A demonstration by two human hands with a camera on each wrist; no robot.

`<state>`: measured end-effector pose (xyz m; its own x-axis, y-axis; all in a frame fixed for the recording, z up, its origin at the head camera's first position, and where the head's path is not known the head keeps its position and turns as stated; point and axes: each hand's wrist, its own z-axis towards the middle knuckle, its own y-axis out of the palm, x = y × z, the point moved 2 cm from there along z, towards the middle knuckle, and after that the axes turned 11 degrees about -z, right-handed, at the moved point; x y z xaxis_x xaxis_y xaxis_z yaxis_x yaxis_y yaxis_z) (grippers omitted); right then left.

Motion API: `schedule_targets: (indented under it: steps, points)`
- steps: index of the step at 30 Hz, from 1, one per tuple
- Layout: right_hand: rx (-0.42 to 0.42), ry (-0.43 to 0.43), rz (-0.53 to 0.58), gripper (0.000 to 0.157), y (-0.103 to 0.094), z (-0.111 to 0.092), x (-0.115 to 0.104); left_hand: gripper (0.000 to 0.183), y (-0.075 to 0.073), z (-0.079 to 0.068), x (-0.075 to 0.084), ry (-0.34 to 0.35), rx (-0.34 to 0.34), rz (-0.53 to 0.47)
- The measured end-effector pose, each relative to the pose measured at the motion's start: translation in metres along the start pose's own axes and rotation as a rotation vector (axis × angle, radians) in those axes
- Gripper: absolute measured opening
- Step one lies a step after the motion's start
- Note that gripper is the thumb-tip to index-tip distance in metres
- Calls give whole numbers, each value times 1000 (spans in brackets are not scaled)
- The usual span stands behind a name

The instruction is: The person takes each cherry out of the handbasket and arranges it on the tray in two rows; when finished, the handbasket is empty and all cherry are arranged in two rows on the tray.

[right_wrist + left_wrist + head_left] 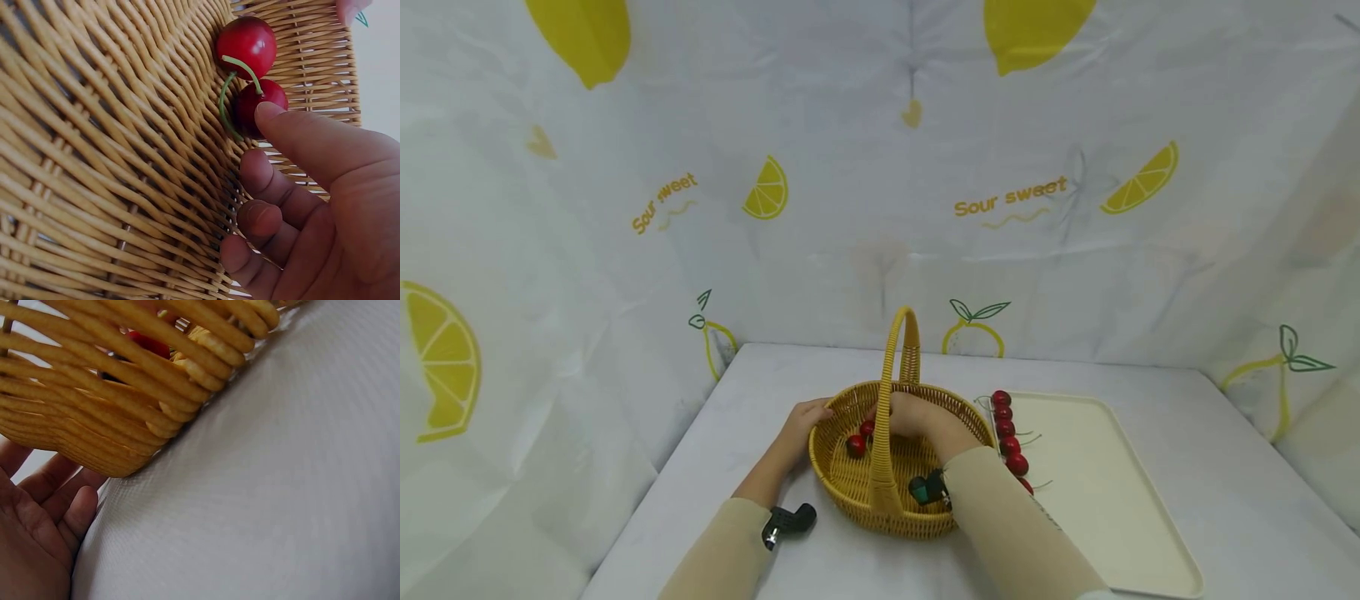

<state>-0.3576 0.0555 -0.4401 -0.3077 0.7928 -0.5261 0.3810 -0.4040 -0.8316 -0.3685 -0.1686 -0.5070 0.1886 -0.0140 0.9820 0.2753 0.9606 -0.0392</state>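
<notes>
A yellow-brown wicker basket (917, 523) with a tall arched handle stands on the table. My left hand (805, 421) holds its left rim, thumb over the edge; in the left wrist view the fingers (53, 478) lie against the outer wall. Down inside the basket is my right hand (913, 414), partly behind the handle. Two red cherries (856, 446) lie together in there. In the right wrist view my thumb presses the darker cherry (247, 119), whose green stem curves upward; the other fingers are curled below. The brighter cherry (247, 45) touches it.
To the right of the basket lies a cream tray (1105, 483). Several cherries (1006, 427) form a row along its left edge, some with stems sticking out. My right forearm (1000, 508) crosses the basket's right rim. A lemon-print cloth (865, 242) hangs behind the table.
</notes>
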Motion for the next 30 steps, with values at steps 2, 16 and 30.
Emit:
schedule_targets:
  steps: [2,16,30]
  points:
    - [-2,-7,-17,23,0,0,-1,47,0,0,0,0,1,4]
    - [-16,-57,-46,14,3,3,-1,47,1,-2,2,16,6,25]
    - [25,-40,-11,32,-4,-3,-2,47,0,-2,2,12,-7,40]
